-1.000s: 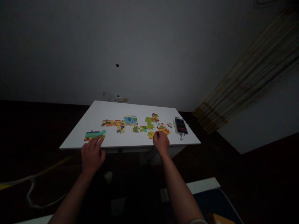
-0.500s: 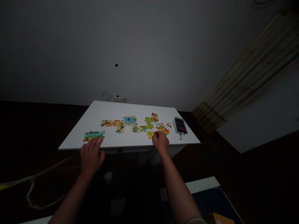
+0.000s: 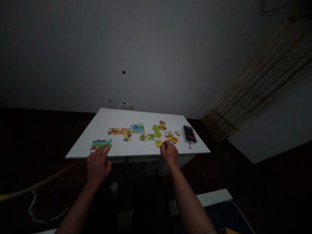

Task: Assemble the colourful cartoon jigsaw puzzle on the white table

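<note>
My left hand (image 3: pixel 98 164) has its fingers stretched over the table's front left edge. Its fingertips touch a joined strip of teal and green puzzle pieces (image 3: pixel 101 143). My right hand (image 3: pixel 169 152) is closed at the front edge, thumb and fingers curled together. Whatever it may hold is hidden. Just left of it lies a yellow puzzle piece (image 3: pixel 158 143). A larger joined puzzle section (image 3: pixel 119 131) with a blue animal lies flat in the middle. Loose green puzzle pieces (image 3: pixel 157 130) are spread to its right, and an orange and red puzzle cluster (image 3: pixel 172 137) lies beyond my right hand.
The white table (image 3: pixel 83 148) faces a grey wall. At its right side rests a dark, pixelated object (image 3: pixel 189 134) with a white strap. A curtain (image 3: pixel 243 97) hangs at the right. Below right is a blue surface (image 3: pixel 226 216) with a white edge; a pale cable (image 3: pixel 31 208) hangs lower left.
The whole view has shifted slightly, so the table appears a little lower and further right. Both hands keep nearly the same places on the table, and the puzzle pieces look unmoved.
</note>
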`<state>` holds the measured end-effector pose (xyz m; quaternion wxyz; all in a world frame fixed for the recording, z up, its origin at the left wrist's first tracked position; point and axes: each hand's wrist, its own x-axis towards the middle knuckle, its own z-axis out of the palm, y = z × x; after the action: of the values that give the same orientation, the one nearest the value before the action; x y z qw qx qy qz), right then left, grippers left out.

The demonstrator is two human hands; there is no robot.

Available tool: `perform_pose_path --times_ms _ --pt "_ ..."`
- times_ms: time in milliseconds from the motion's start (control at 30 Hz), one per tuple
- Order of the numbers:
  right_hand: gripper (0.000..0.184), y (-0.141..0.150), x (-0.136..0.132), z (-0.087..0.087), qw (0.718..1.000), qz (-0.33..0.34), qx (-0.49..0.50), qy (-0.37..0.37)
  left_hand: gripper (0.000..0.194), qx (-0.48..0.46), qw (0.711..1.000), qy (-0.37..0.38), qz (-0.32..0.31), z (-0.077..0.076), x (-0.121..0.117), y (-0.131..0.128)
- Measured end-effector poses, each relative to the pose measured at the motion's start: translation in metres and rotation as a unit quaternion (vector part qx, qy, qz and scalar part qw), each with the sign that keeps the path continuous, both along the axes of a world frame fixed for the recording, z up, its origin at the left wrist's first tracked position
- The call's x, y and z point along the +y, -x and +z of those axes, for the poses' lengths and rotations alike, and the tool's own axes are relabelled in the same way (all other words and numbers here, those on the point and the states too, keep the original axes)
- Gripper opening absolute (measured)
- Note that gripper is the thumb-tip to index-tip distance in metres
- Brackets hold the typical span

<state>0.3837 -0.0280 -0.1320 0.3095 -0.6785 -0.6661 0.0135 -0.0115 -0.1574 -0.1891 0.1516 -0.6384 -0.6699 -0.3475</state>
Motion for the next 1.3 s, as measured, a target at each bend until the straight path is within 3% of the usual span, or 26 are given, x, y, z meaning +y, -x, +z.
perform_pose_path --times_ms 300,567,733,900,1100,1300 --pt "0.022 0.0 0.001 0.001 1.0 0.002 -0.006 0.007 0.074 -0.011 1.0 -0.019 -0.004 -0.01 0.004 0.003" --pt "0.023 0.001 -0.001 0.004 1.0 0.001 -0.007 0.012 0.057 -0.034 0.998 -0.043 0.021 -0.015 0.012 -0.004" --pt "0.024 0.002 -0.001 0.006 1.0 -0.002 -0.021 0.018 0.063 -0.032 0.998 -0.055 0.023 -0.018 0.014 -0.003" --pt "0.022 0.001 0.001 0.007 0.998 0.005 -0.039 0.05 0.05 -0.008 0.995 -0.094 0.029 -0.024 0.021 0.0" --pt "0.024 -0.001 0.0 0.005 0.998 0.006 -0.05 0.044 0.049 -0.032 0.993 -0.102 0.04 -0.024 0.022 -0.005" --pt "0.022 0.001 -0.002 0.009 0.997 0.005 -0.055 0.054 0.046 0.011 0.994 -0.107 0.032 -0.029 0.025 0.004"
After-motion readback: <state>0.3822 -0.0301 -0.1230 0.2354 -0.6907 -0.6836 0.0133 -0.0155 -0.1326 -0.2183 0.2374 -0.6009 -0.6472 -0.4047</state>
